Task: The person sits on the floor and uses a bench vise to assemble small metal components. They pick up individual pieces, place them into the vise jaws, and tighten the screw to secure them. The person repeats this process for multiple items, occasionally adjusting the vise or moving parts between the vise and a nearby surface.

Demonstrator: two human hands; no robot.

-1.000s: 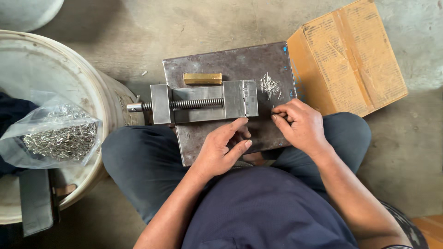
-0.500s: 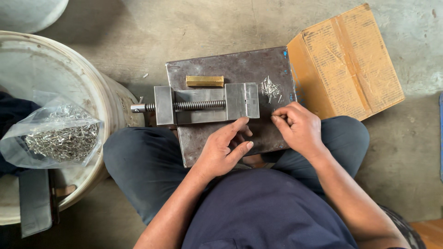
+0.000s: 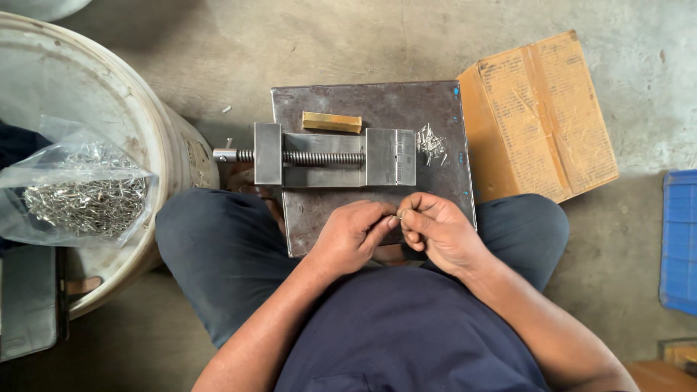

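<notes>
Both hands, left hand (image 3: 352,236) and right hand (image 3: 439,232), fingertips pinched shut on a tiny metal pin (image 3: 399,213), just below the grey steel vise (image 3: 334,155). Judging: pin being fitted; next needs precise alignment.

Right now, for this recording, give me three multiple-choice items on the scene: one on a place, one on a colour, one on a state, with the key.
1. Where does the small pile of metal pins lie?
A. On the steel plate, right of the vise
B. Inside the cardboard box
C. On the concrete floor

2. What colour is the small bar behind the vise?
A. Blue
B. Brass yellow
C. Black

3. How are the hands?
A. Flat on the thighs
B. Turning the vise screw
C. Fingertips together over the plate's near edge

Key: 1 A, the pins rest on the plate by the vise's right jaw. 2 B, the bar is yellowish. 3 C, left hand and right hand meet, pinching something small.
</notes>
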